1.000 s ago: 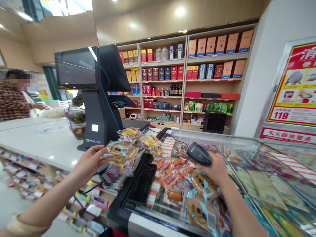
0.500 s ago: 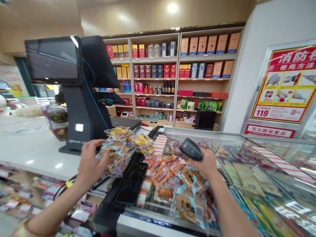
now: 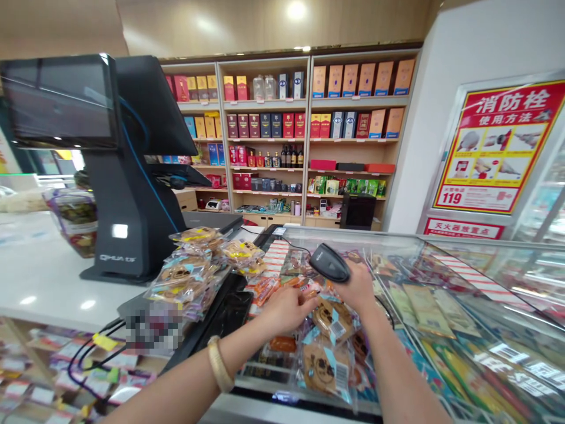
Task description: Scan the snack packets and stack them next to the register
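My right hand (image 3: 356,287) grips a black barcode scanner (image 3: 330,262), its head tilted down to the left above the packets. Over the orange-wrapped sausage snacks (image 3: 265,288) is my left hand (image 3: 289,307), thumb and fingers apart, fingertips at the pile; whether they touch a packet I cannot tell. Round biscuits in clear bags (image 3: 327,366) lie between my forearms, barcode labels showing. To the left, a heap of similar bagged biscuits (image 3: 185,274) rests beside the monitor stand. A dark phone-like slab (image 3: 233,312) lies partly behind my left forearm.
A dual-screen till (image 3: 128,176) stands on the white counter (image 3: 39,282) at left. The glass display case (image 3: 424,259) holds packets on the right. Black cables (image 3: 83,359) hang at the counter's edge. Shelves of boxes (image 3: 265,123) stand behind.
My left hand has moved right, from the heap of bagged biscuits to the sausage snacks. My right hand still holds the scanner. The view has shifted slightly right.
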`<move>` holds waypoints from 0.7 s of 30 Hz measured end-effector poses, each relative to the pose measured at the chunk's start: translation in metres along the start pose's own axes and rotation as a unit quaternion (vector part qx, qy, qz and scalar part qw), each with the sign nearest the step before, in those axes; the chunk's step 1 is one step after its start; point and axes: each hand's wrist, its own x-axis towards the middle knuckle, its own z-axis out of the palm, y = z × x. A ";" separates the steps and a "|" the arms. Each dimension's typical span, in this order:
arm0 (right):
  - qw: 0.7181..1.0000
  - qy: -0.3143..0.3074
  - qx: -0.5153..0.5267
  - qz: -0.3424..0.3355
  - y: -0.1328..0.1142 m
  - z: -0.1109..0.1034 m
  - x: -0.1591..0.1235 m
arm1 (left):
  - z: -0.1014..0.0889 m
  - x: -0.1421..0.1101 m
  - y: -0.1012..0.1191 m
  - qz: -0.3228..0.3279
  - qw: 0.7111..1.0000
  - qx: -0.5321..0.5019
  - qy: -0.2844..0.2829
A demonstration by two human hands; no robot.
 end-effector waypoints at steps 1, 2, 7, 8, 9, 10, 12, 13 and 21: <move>1.000 0.001 0.001 0.001 0.000 0.000 0.000 | 0.004 0.003 -0.001 -0.007 1.000 -0.016 -0.008; 1.000 0.003 0.001 0.003 -0.001 0.000 0.000 | 0.008 0.006 -0.002 -0.019 0.999 -0.040 -0.012; 1.000 0.017 0.024 0.009 -0.001 -0.002 0.003 | 0.012 0.007 -0.004 -0.050 0.963 -0.260 0.047; 0.999 0.022 0.029 0.012 -0.001 -0.004 0.005 | 0.009 0.003 -0.003 -0.051 0.947 -0.312 0.052; 0.999 0.028 0.033 0.014 -0.002 -0.008 0.008 | 0.005 -0.001 -0.001 -0.057 0.930 -0.360 0.050; 0.999 0.036 0.034 0.017 -0.003 -0.013 0.010 | -0.001 -0.007 0.000 -0.065 0.912 -0.402 0.050; 0.998 0.051 0.033 0.013 -0.007 -0.029 0.014 | -0.013 -0.020 0.002 -0.074 0.883 -0.457 0.081; 0.998 0.060 0.033 0.009 -0.011 -0.040 0.014 | -0.019 -0.027 0.001 -0.070 0.872 -0.471 0.111; 0.997 -0.029 0.022 -0.066 -0.062 -0.119 -0.037 | -0.043 -0.072 -0.016 -0.042 0.807 -0.534 0.249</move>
